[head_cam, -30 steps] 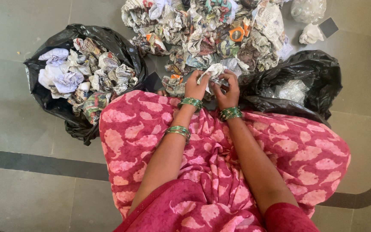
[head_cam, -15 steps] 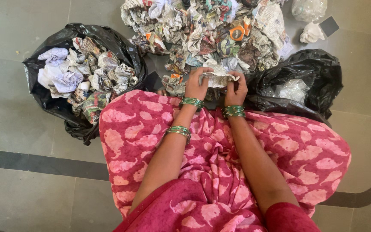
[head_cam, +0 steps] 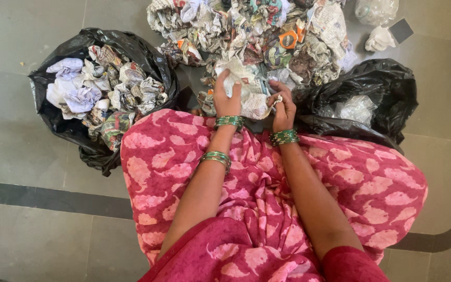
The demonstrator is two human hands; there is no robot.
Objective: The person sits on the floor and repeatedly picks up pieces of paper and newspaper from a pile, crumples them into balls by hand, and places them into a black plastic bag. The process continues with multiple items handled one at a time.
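Between the two black plastic bags (head_cam: 105, 42) (head_cam: 387, 83), bare grey floor (head_cam: 22, 156) lay either side; my left hand (head_cam: 226, 99) and right hand (head_cam: 285, 110) pinched the crumpled newspaper sheet (head_cam: 249, 91), spread wider than before.

Floor (head_cam: 16, 156): grey stone tiles, thin joints.
Inlay (head_cam: 43, 199): dark curved band crossing the tiles.
Light: soft, even.
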